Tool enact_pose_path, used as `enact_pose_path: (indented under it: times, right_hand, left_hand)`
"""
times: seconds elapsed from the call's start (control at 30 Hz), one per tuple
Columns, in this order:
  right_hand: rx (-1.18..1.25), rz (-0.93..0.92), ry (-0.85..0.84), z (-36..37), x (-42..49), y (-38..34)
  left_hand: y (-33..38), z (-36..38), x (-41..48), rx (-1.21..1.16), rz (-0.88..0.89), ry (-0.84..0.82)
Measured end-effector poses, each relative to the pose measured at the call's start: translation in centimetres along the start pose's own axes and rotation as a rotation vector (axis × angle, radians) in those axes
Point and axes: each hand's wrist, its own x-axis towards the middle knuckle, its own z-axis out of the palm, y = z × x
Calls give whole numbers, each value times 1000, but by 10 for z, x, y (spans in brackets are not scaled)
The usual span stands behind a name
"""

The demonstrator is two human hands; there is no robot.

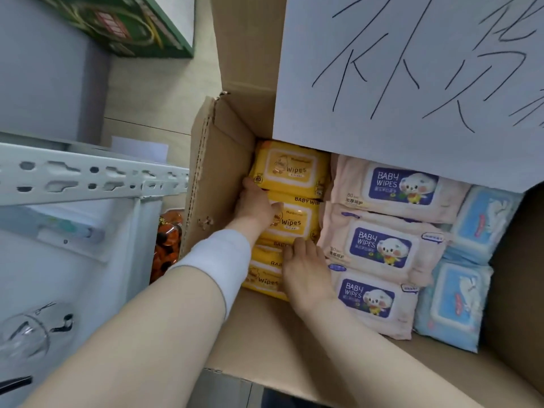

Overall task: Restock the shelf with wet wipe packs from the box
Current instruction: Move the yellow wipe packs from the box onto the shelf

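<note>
An open cardboard box [212, 160] holds wet wipe packs in three columns: yellow at the left, pink [382, 245] in the middle, blue [482, 225] at the right. My left hand [256, 206] reaches in from the left, and its fingers curl over the upper left edge of the middle yellow pack [297, 223], just under the top yellow pack [290, 167]. My right hand [306, 272] lies over the lowest yellow pack [265, 279], its fingertips tucked in at the middle pack's lower edge. A white metal shelf rail [88, 175] runs along the left.
A white sheet with handwritten black strokes [412, 83] covers the far part of the box. A green carton [126, 22] lies at the top left. An orange and black packet [167, 240] stands between the shelf and the box. A clear glass [26, 334] sits low on the left.
</note>
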Motion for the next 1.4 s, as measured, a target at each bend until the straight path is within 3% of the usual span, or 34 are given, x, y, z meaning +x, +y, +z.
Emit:
enact_pose_path:
  times: [0.27,0.5,0.67,0.87,1.03,1.13,1.4]
  right_hand:
    - [162,26,-259,-16,-6,5]
    - [650,226,-96,-42,-47,13]
    - [1068,416,-29,-71,-100,41]
    - [1385,511,24,-146,-176,60]
    - [1668,361,-29,-207,-239,52]
    - [1788,298,-83,-225,-276,43]
    - [1654,-127,-301,-277,-378,-10]
  left_hand:
    - [3,-17,-10,-22,15,-140]
    - [4,-27,-48,-4,74,-119]
    - [6,-66,-97,-110,160,39]
    - [3,-130,-212,-477,245,233]
    - [-20,-167,-338,-920,250,401]
    - [-46,-175,-413,-1035,269,552]
    - [-116,-194,-597,-1214,387,832]
